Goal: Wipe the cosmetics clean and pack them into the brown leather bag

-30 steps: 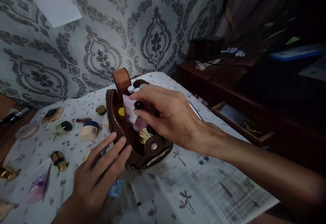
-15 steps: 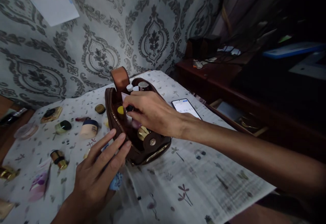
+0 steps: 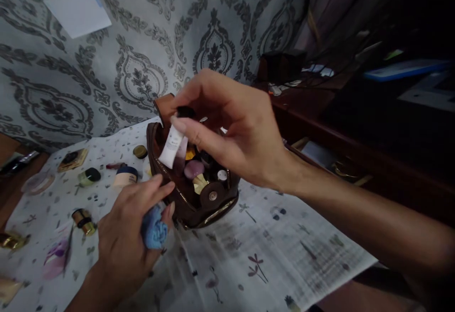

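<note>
Thumb and fingers of the right hand (image 3: pixel 245 132) pinch a white tube (image 3: pixel 171 148) over the open brown bag (image 3: pixel 192 215) in the head view; the left hand (image 3: pixel 124 222) grips a blue cloth bundle (image 3: pixel 155 229). A slack pinch could drop the tube.

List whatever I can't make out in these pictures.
Head view: print on the white tube, too small and blurred.
Head view: far contents of the brown bag, behind the right hand.
Head view: part of the blue cloth, covered by the left hand.
Head view: rest of the beige item, beyond the left edge.
</note>
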`<act>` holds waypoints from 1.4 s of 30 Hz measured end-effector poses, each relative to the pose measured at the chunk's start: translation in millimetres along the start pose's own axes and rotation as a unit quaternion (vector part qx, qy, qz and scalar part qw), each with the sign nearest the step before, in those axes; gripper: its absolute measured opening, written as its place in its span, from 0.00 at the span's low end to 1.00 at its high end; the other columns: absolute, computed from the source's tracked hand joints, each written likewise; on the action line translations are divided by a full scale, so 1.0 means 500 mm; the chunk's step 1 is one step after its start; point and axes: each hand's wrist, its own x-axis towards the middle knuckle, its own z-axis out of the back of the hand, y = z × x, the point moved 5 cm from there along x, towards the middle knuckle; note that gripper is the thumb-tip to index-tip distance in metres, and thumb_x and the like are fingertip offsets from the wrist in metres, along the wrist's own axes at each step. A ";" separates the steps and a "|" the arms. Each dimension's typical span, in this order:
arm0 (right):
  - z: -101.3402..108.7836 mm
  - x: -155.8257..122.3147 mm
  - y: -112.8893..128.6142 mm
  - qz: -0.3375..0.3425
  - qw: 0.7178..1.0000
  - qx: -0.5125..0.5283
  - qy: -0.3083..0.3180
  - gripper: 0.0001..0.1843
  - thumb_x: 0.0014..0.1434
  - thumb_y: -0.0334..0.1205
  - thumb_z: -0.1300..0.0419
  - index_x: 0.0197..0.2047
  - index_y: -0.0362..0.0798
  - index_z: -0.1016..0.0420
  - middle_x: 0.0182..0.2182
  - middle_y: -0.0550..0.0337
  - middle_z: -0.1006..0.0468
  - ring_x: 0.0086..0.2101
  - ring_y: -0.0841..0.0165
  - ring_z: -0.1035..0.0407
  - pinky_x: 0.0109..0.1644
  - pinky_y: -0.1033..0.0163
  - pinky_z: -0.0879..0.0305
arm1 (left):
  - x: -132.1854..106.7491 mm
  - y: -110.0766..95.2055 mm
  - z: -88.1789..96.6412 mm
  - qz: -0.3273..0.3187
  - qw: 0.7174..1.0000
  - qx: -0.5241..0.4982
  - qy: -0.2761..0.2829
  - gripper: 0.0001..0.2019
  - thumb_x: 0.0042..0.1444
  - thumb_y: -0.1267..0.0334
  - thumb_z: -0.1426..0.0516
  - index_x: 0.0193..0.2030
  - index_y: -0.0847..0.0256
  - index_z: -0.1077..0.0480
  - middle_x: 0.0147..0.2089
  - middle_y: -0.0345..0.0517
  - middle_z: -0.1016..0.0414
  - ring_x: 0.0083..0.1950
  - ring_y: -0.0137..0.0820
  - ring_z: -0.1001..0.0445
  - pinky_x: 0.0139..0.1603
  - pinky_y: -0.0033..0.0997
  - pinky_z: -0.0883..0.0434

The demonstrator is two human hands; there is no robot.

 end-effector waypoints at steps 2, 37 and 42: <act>-0.002 -0.001 0.038 0.040 0.999 -0.019 0.013 0.07 0.66 0.39 0.42 0.46 0.48 0.28 0.44 0.61 0.24 0.37 0.74 0.28 0.43 0.69 0.29 | 0.020 0.001 0.006 0.051 0.998 -0.030 -0.018 0.13 0.62 0.61 0.43 0.53 0.58 0.31 0.38 0.42 0.19 0.41 0.34 0.19 0.42 0.33 0.21; -0.099 -0.011 -0.063 -0.041 0.971 -0.073 0.224 0.10 0.52 0.23 0.41 0.37 0.44 0.27 0.32 0.61 0.26 0.33 0.71 0.33 0.36 0.67 0.41 | -0.016 0.010 -0.010 -0.027 0.999 -0.010 0.042 0.20 0.64 0.71 0.44 0.62 0.60 0.32 0.42 0.47 0.24 0.41 0.30 0.24 0.37 0.23 0.29; -0.169 -0.007 -0.097 0.002 0.937 -0.126 0.325 0.08 0.53 0.20 0.44 0.31 0.42 0.29 0.35 0.54 0.26 0.33 0.69 0.34 0.34 0.65 0.42 | -0.013 0.008 -0.012 -0.033 0.998 -0.018 0.043 0.20 0.64 0.72 0.45 0.62 0.60 0.33 0.40 0.46 0.25 0.38 0.29 0.24 0.34 0.24 0.30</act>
